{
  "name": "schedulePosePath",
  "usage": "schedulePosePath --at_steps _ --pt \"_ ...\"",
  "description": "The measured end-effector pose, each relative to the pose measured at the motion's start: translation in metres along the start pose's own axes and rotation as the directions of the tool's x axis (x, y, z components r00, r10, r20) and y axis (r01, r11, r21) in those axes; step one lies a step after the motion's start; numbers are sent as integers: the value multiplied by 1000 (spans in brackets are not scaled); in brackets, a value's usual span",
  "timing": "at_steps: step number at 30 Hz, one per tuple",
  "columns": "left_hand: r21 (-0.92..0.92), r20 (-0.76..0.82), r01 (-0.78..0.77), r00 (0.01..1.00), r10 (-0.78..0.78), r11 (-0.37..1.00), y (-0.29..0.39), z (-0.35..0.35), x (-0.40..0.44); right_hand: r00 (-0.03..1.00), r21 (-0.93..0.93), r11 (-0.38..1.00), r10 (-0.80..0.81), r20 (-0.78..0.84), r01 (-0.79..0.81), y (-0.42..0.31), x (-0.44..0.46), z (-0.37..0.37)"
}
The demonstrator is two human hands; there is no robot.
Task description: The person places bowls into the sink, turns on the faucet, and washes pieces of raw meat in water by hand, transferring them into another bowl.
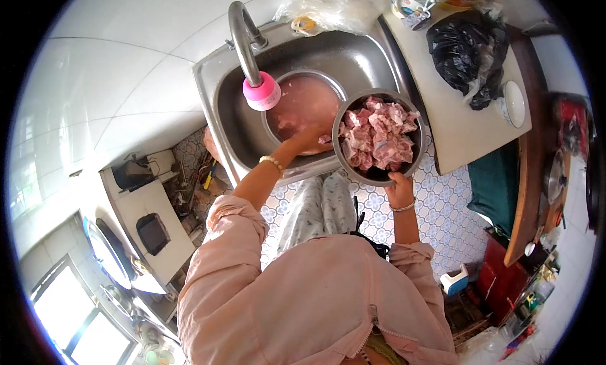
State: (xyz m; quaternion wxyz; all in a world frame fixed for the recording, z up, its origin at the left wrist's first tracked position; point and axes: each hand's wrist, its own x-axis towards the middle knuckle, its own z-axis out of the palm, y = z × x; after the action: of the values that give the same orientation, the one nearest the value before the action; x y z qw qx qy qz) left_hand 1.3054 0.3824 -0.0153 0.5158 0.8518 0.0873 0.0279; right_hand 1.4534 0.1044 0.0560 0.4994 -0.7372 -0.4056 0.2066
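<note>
A dark metal bowl (419, 160) heaped with raw meat chunks (380, 133) is tilted slightly at the sink's right front edge. My right hand (399, 191) grips its near rim, thumb on the inside. Beside the bowl, my left hand (309, 139) reaches over the right front part of a round metal basin (270, 126) standing in the sink. A small piece of meat (324, 139) shows between its thumb and fingers; the fingertips are partly hard to make out. Cloudy pinkish water (303, 103) fills the basin.
A curved faucet (238, 34) with a pink nozzle (261, 92) hangs over the basin's left side. Clear plastic bags (334, 13) lie behind the steel sink (230, 112). On the right counter (451, 138) are a black plastic bag (464, 52) and a white bowl (513, 104).
</note>
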Motion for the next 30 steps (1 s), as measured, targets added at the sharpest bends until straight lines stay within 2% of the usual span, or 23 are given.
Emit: schedulePosePath --at_steps 2,3,5,6,8,9,11,12,14,15,17,18,20,21,23,24,26,27,29,30 --pt "103 151 97 982 -112 990 -15 0 -9 1000 -81 997 -1 14 2 7 -3 1" --pt "103 152 97 982 -112 990 -14 -5 -11 1000 -81 997 0 13 1 14 -6 1" --pt "362 303 279 867 -395 890 -12 -15 -13 994 -49 995 93 50 -91 16 -6 2" --pt "362 303 279 867 -395 889 -16 -16 -16 994 -49 995 94 50 -91 12 -5 1" --pt "214 320 282 884 -340 935 -24 -19 -16 1000 -154 988 -26 12 28 -3 0 -1" --pt "214 321 282 884 -340 935 -25 -22 -14 1000 -154 988 -26 12 28 -11 3 -1" --pt "224 467 325 791 -395 919 -23 -30 -9 999 -59 998 -2 -43 0 -22 6 2" --pt "224 468 323 791 -393 919 -18 -32 -8 999 -60 998 -2 -45 -1 -20 5 0" --pt "81 529 529 695 -486 845 -5 -40 -5 999 -159 987 -3 37 9 -14 3 -5" --pt "82 532 526 695 -484 846 3 -45 -5 999 -161 987 -2 34 7 -13 3 -5" --pt "-210 475 724 663 -578 657 15 -55 -8 989 -152 977 -149 14 150 -11 4 -4" --pt "-207 478 723 662 -577 659 5 -53 -13 989 -153 977 -147 10 147 -7 2 -3" --pt "-350 335 700 714 -615 622 -14 -49 -20 998 -111 992 -67 8 68 -4 1 -1" --pt "-348 335 701 713 -615 623 -19 -48 -21 998 -110 992 -67 6 67 -5 1 -1" --pt "-203 319 602 787 -529 772 -23 -48 -21 996 -196 976 -90 13 91 -8 0 -3" --pt "-202 319 601 787 -529 773 -23 -51 -23 996 -196 976 -90 12 91 -9 1 -3" --pt "-418 396 712 701 -593 563 -17 -59 -25 998 -156 986 -60 31 64 -11 2 -3" --pt "-416 400 713 701 -590 565 -5 -63 -25 998 -158 986 -57 27 61 -12 3 -4" --pt "-796 199 435 844 -498 420 17 -70 -28 992 -114 985 -128 18 129 -10 4 0" --pt "-795 201 437 845 -496 422 6 -70 -32 988 -100 983 -151 13 151 -7 3 4"
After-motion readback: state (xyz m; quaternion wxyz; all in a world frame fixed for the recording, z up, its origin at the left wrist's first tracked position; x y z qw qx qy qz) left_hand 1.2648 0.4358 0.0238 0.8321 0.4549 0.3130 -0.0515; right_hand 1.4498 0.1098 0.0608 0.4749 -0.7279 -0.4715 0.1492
